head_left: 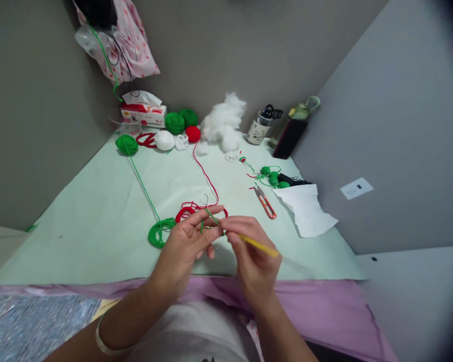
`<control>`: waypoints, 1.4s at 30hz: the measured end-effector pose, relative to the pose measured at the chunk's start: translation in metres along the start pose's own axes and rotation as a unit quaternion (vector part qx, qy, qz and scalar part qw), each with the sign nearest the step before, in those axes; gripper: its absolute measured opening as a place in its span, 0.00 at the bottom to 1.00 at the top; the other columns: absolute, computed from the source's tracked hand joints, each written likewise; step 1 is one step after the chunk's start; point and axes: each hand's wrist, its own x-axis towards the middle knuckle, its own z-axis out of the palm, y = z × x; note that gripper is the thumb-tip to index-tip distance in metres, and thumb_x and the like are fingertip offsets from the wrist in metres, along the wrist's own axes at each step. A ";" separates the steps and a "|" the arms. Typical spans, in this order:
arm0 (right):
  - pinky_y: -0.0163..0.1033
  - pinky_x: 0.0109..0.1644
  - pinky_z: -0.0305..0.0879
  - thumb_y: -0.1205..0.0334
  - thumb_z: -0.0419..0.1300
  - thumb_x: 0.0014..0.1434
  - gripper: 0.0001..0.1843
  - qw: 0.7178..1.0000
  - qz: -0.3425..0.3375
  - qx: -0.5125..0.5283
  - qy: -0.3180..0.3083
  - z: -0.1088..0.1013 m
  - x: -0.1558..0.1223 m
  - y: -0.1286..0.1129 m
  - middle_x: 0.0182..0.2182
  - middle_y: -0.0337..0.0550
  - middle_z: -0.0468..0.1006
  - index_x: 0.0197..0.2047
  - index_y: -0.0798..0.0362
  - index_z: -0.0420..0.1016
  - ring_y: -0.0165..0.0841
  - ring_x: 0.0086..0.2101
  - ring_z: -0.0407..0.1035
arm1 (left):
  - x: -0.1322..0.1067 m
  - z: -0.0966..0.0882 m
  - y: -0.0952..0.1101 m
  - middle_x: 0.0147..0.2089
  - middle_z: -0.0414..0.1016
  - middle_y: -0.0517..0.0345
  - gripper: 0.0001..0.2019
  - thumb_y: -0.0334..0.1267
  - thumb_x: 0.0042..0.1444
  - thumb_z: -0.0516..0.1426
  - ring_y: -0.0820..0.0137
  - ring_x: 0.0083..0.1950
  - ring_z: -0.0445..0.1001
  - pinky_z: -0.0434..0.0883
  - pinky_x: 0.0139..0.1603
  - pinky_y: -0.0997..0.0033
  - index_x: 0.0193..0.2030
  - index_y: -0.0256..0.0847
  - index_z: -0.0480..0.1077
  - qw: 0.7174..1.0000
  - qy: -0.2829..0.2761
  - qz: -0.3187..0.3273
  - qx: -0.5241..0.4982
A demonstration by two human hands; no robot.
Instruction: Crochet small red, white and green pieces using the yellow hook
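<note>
My right hand (254, 251) is closed around the yellow handle of a crochet hook (259, 245), whose tip is hidden by the fingers. Facing it, my left hand (191, 236) pinches green yarn (212, 216), with a strand running over the raised index finger. The fingertips of both hands meet over the front of the table, and any stitches there are too small to make out. Beside my left wrist lies a loose coil of green yarn (161, 233), its strand leading back to a green ball (127, 145). Red yarn (184, 213) lies looped just behind my left hand.
Thread snips (265, 202) and a sheet of white paper (304, 208) lie right. Behind are white stuffing (226, 123), a white yarn ball (164, 141), a red ball (193, 133), a tissue box (143, 114), a cup (258, 129) and a dark phone (290, 138). Small green pieces (274, 178) lie near the right wall.
</note>
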 end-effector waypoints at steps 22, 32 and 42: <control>0.39 0.35 0.75 0.65 0.63 0.70 0.09 0.985 0.098 0.136 0.040 -0.006 0.009 0.002 0.36 0.42 0.85 0.43 0.47 0.86 0.34 0.35 0.77 | 0.001 -0.005 0.002 0.36 0.74 0.60 0.21 0.35 0.51 0.75 0.77 0.31 0.67 0.68 0.26 0.82 0.53 0.47 0.85 0.999 -0.030 -0.017 -0.013; 0.43 0.49 0.79 0.75 0.63 0.67 0.21 0.985 -0.112 -0.127 -0.037 -0.008 -0.004 0.002 0.50 0.51 0.85 0.59 0.48 0.82 0.38 0.48 0.80 | 0.003 -0.002 0.000 0.29 0.70 0.65 0.22 0.39 0.51 0.76 0.83 0.24 0.59 0.66 0.27 0.82 0.53 0.39 0.85 0.995 -0.016 -0.067 -0.067; 0.41 0.41 0.78 0.72 0.63 0.68 0.17 0.998 -0.034 -0.061 0.011 -0.004 -0.003 0.003 0.44 0.46 0.83 0.54 0.43 0.85 0.36 0.40 0.79 | 0.002 0.002 -0.005 0.34 0.74 0.63 0.27 0.37 0.51 0.76 0.77 0.31 0.70 0.73 0.32 0.80 0.59 0.46 0.82 0.999 -0.013 -0.002 -0.040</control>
